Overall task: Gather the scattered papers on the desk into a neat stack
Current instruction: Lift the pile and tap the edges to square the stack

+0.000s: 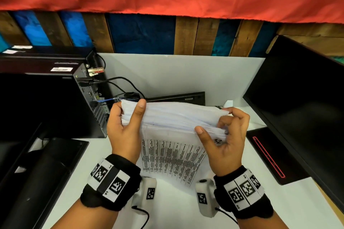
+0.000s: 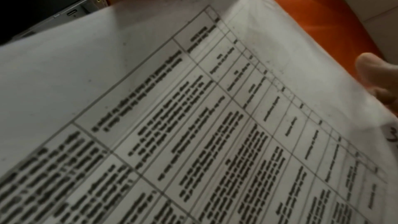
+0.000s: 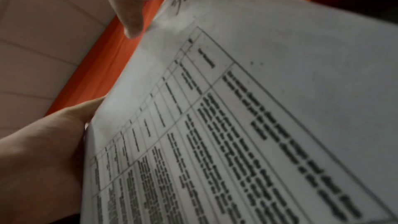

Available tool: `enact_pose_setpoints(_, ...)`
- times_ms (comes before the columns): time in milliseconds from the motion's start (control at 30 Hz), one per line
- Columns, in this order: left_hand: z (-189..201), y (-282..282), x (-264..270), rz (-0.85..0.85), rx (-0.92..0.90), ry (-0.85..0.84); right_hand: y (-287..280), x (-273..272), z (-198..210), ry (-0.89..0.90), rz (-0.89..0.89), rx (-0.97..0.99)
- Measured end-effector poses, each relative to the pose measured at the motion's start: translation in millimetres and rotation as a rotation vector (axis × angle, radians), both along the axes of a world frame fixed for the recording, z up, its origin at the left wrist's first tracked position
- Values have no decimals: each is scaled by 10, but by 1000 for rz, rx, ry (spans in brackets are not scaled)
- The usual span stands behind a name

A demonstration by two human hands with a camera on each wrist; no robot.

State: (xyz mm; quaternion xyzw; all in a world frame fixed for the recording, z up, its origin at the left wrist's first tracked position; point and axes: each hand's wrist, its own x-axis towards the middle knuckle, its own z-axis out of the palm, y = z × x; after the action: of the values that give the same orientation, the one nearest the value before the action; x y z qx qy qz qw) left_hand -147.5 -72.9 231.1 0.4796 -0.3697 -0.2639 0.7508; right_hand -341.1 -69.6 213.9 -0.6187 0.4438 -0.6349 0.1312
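Note:
A thick stack of white papers stands on edge above the white desk, its top edges fanned and uneven. The nearest sheet faces me, printed with a table and a handwritten "32". My left hand grips the stack's left end, thumb on the near face. My right hand holds the right end, thumb on the front sheet and fingers curled over the top edge. Both wrist views are filled by the printed sheet, with a thumb at its corner.
A black computer case with cables stands at the left. A dark monitor and its base stand at the right. A keyboard lies behind the stack. A grey partition and red cloth rise at the back.

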Motion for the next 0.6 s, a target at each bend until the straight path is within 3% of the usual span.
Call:
enact_pose_setpoints(167,-32,-12,12,35,15,-94,-8,7,20,195,-61,0)
enact_pose_setpoints(300,-7,-36,-6,7,6,-91,-62,27,25,161,-71,40)
enact_pose_setpoints(467,-42,-3,-22,-159,22,-178,-95,29,35,79,-70,63)
enact_pose_setpoints(600,-61,16,-44,-110,17,-146,-74,15,0,108,-79,22)
